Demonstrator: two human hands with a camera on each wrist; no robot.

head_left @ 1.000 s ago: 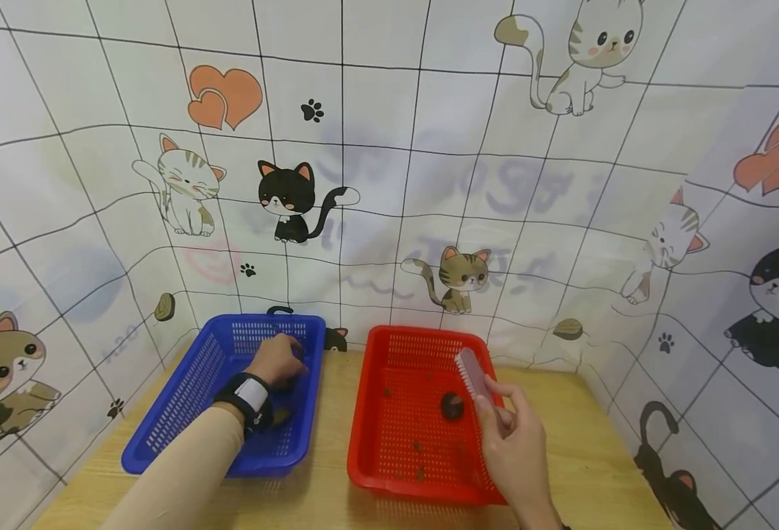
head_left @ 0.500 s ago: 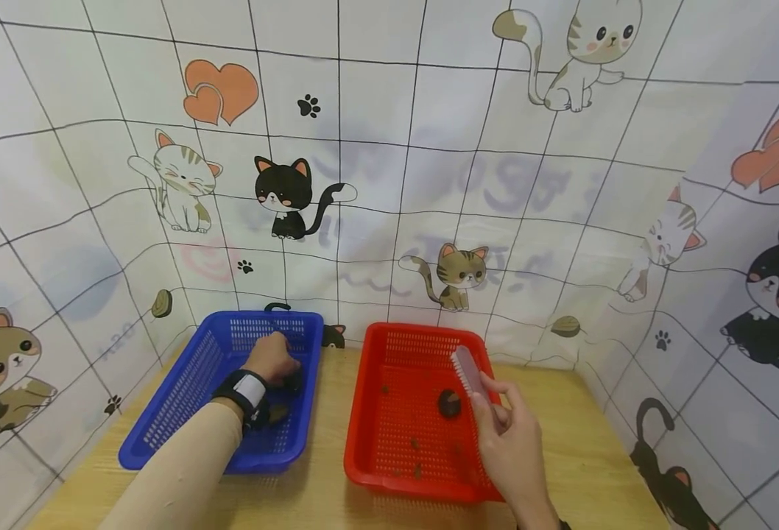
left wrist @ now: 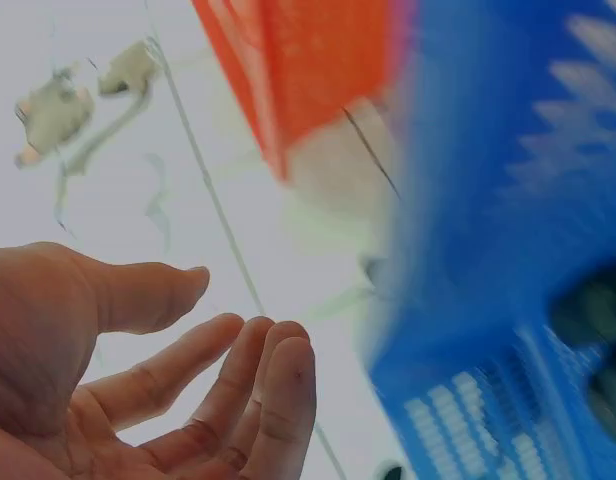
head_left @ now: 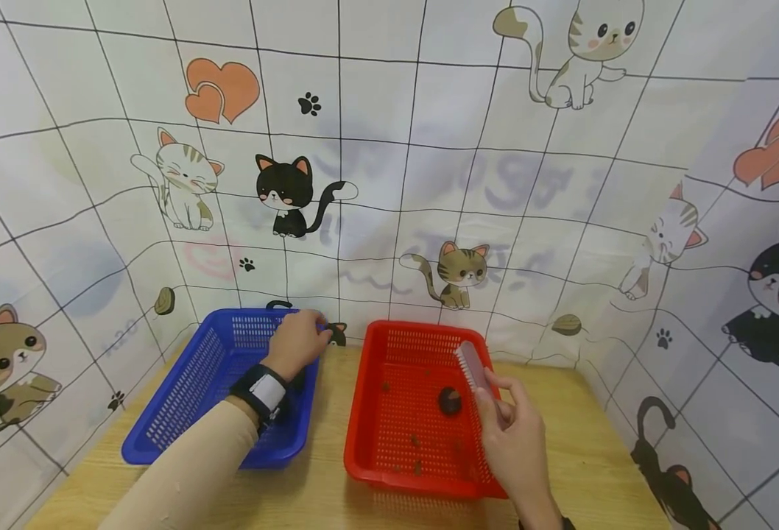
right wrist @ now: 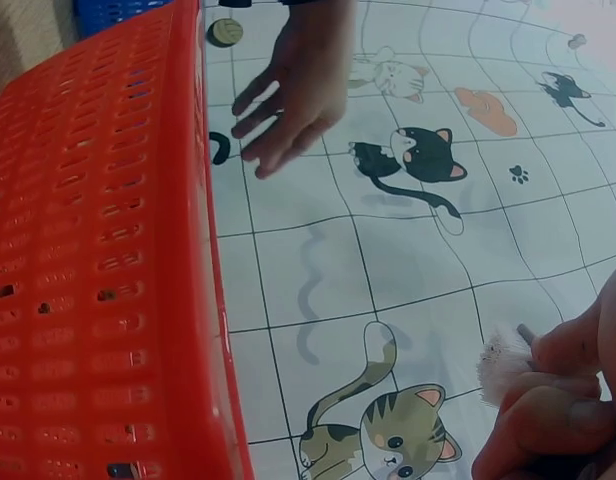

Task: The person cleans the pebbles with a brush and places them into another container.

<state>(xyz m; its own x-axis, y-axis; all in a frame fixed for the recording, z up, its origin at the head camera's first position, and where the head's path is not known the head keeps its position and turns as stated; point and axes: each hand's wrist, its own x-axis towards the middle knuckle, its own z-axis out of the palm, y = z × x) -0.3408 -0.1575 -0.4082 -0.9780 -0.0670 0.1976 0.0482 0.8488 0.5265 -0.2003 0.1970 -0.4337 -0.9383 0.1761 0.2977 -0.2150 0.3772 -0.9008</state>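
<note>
My left hand is above the back right corner of the blue basket. In the left wrist view its fingers are loosely bent with nothing between them. Dark rounded lumps lie inside the blue basket, mostly hidden by my wrist in the head view. My right hand grips a mauve brush with white bristles, held up over the right side of the red basket. A dark round lump with a lighter brown patch rests in the red basket, left of the brush.
Small brown bits are scattered on the red basket's floor. Both baskets stand side by side on a wooden table, with a strip of wood between them. A cat-print sheet rises behind and at both sides.
My left hand has come up out of the blue basket and moved right and back, over its rim. The right hand with the brush has hardly moved.
</note>
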